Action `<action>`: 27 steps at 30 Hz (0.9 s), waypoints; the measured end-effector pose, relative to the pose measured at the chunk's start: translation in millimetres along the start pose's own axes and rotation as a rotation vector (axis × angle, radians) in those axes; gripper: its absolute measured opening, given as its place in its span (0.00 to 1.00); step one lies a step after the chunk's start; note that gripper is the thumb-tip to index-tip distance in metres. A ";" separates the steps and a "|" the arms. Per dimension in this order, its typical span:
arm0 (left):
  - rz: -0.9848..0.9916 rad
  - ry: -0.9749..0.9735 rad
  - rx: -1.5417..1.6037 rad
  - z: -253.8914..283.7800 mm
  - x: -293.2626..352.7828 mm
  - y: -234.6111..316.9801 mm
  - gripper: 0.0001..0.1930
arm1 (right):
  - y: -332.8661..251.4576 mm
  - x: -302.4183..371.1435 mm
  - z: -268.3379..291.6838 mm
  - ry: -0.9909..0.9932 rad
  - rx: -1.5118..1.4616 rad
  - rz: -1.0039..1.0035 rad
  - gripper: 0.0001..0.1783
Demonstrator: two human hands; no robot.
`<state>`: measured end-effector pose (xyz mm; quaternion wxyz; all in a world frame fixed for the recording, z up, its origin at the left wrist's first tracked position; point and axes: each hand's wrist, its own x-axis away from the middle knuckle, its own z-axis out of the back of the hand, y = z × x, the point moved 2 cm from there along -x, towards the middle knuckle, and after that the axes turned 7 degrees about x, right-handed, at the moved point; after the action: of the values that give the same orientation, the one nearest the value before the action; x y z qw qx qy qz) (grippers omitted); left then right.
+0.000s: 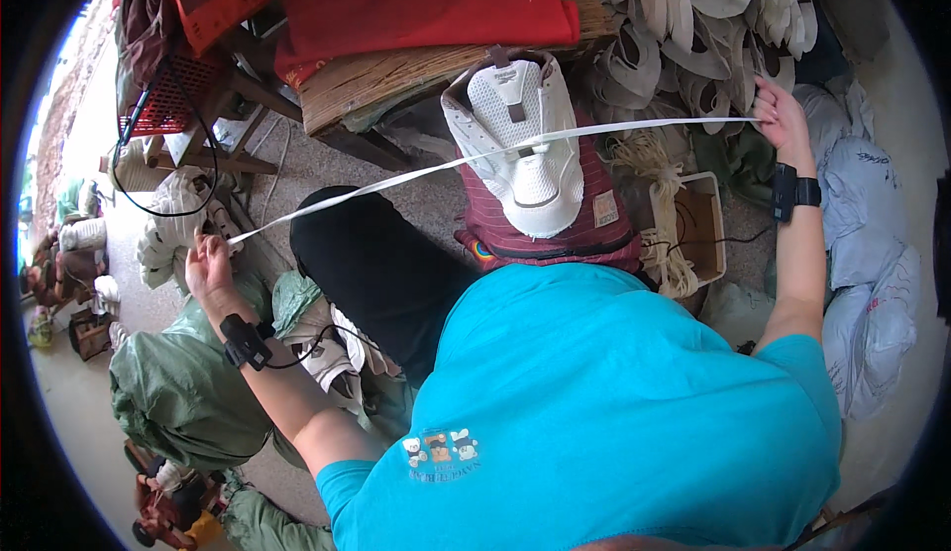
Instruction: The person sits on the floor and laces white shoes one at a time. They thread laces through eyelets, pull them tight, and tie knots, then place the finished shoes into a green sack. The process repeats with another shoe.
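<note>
A long white shoelace (416,172) is stretched between my two hands, passing across a white shoe upper (540,186). My left hand (209,266), out at the left, pinches one end of the lace. Far to the right, my right hand (780,115) is closed on the other end. The shoe upper rests on a maroon striped cloth (609,184) over my lap, toe toward me, its tongue standing up. Where the lace crosses its front, I cannot tell whether it runs through a loop or only lies on top.
A wooden table (376,75) with red bags (426,6) stands ahead. Pale shoe parts (684,26) hang in bunches at far right, above a box (705,224) beside bundled laces (674,264). White sacks (862,204) line the right; a green sack (188,392) sits at left.
</note>
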<state>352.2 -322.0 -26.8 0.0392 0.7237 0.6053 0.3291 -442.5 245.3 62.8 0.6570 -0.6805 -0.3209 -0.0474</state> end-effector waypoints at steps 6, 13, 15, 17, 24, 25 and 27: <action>0.049 -0.398 -0.310 -15.8 -7.5 -51.9 0.19 | 63.5 -25.1 69.4 0.261 0.356 0.101 0.07; 0.134 -0.666 -0.749 -130.5 180.3 -240.4 0.17 | 114.9 83.0 -183.7 -0.456 0.613 0.168 0.10; 0.186 -0.710 -0.794 -131.3 196.6 -279.4 0.15 | 116.0 107.0 -221.5 -0.587 0.619 0.208 0.11; 0.263 -0.721 -0.792 -122.0 207.6 -305.5 0.13 | 119.8 115.7 -236.7 -0.713 0.709 0.226 0.11; 0.368 -0.756 -0.975 -116.7 230.9 -322.3 0.10 | 121.7 122.7 -245.1 -0.838 0.786 0.439 0.12; 0.375 -0.742 -0.975 -114.1 232.2 -324.1 0.10 | 120.1 123.5 -246.6 -0.851 0.818 0.429 0.13; 0.417 -0.748 -1.002 -114.1 236.7 -324.9 0.10 | 116.9 124.4 -248.5 -0.875 0.885 0.405 0.14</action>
<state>28.2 -61.7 15.9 0.5143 0.7856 0.1715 0.2981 -197.2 70.2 55.1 0.6797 -0.3495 -0.4133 0.4951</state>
